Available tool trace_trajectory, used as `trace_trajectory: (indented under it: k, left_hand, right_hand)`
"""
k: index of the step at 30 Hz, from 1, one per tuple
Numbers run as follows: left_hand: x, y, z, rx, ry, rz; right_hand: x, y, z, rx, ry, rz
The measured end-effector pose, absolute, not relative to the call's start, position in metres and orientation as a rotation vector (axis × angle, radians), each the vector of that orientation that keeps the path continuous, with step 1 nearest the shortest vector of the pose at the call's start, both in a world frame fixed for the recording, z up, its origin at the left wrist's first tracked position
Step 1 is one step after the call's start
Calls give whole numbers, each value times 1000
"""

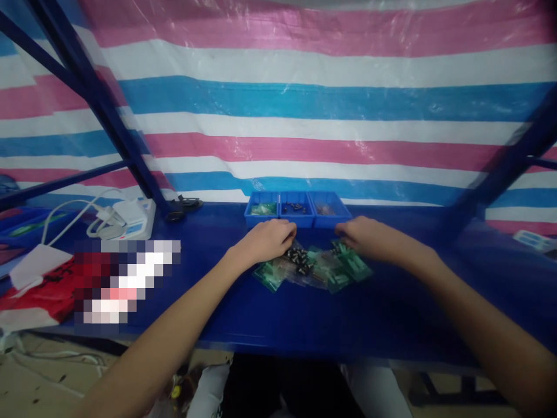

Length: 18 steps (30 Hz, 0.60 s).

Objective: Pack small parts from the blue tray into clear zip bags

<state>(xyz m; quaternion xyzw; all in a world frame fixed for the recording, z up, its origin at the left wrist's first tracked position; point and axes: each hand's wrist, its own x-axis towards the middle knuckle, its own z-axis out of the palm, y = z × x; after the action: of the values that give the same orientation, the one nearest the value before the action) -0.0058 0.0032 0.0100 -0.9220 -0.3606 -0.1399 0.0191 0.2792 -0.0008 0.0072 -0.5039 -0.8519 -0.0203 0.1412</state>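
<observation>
In the head view, a pile of small plastic bags lies on the blue table (pixel 270 322) in front of me. A clear part of the pile shows black screws (pixel 299 259). Green bags (pixel 270 275) with pale contents lie at its left end, and another green bag (pixel 354 264) is at its right end. My left hand (pixel 270 239) is closed at the pile's upper left edge, fingers curled down. At the upper right edge, my right hand (pixel 359 235) is also closed, slightly blurred. What the fingertips of either hand hold is too small to make out.
Behind the pile stand three joined blue bins: the left bin (pixel 262 220) holds green bags, the middle bin (pixel 296 220) dark pieces, the right bin (pixel 328 220) pale ones. A white power strip (pixel 141 223), cables and a red bag (pixel 52 290) lie left. Blue frame posts flank the table.
</observation>
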Motion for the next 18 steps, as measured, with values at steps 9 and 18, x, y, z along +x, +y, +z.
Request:
trace_trajectory:
  k: [9, 18]
  left_hand:
    - [-7, 3, 7, -2759, -1235, -516]
    - [-5, 1, 10, -2767, -1199, -501]
  right_hand:
    - [290, 9, 4, -1471, -2647, 96]
    - [272, 12, -4, -1350, -2584, 51]
